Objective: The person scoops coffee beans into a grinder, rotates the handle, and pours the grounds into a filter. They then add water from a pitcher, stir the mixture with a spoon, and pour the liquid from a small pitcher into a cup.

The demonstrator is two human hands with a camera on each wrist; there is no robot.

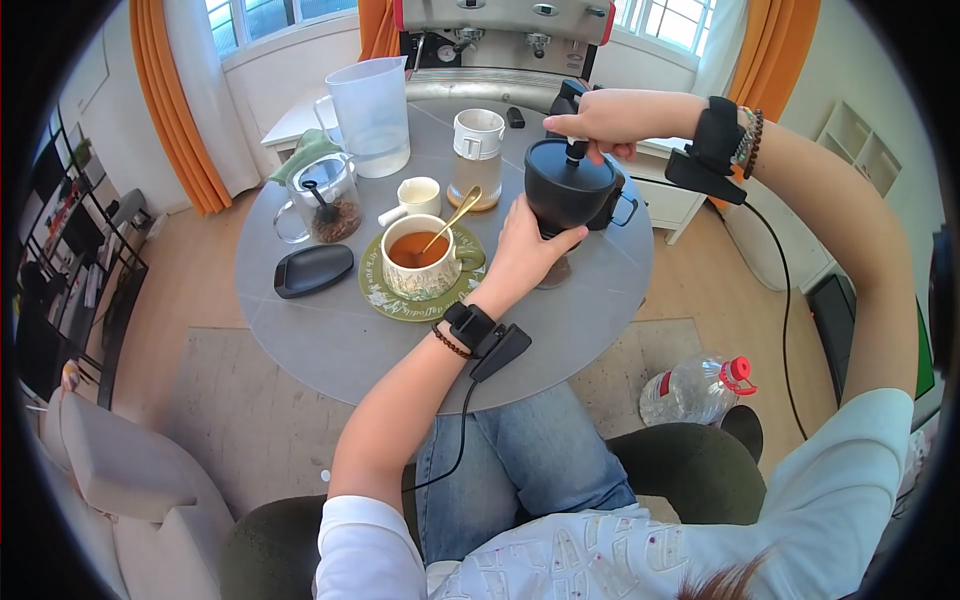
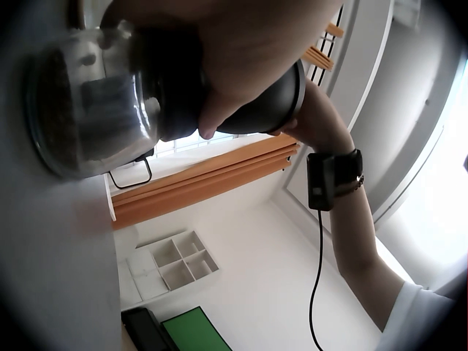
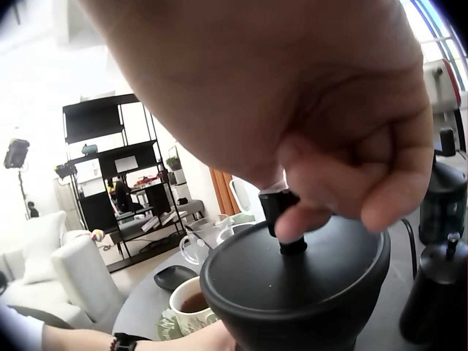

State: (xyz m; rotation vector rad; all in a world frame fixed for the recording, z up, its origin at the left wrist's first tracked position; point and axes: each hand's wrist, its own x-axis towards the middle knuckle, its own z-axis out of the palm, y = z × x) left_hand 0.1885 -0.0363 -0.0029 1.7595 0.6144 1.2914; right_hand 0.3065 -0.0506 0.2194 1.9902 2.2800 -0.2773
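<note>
A black manual coffee grinder (image 1: 562, 200) stands on the round table, its glass jar (image 2: 110, 110) low against the tabletop with dark contents at the bottom. My left hand (image 1: 525, 255) grips the grinder's black body from the near side. Above the lid (image 3: 314, 274), my right hand (image 1: 618, 122) holds the crank handle (image 1: 574, 152), fingers curled around its upper part. In the right wrist view, the fingers (image 3: 329, 194) hang just over the lid beside the crank. To the left, a patterned cup (image 1: 418, 265) of brown liquid holds a gold spoon (image 1: 455, 215) on a green saucer (image 1: 375, 290).
Around the table (image 1: 330, 340) stand a water pitcher (image 1: 368, 115), a glass of coffee beans (image 1: 335, 215), a small cream cup (image 1: 420, 195), a lidded tumbler (image 1: 478, 160) and a black dish (image 1: 314, 271). Another black canister (image 3: 437, 292) is close behind the grinder. A plastic bottle (image 1: 690, 392) sits on the floor.
</note>
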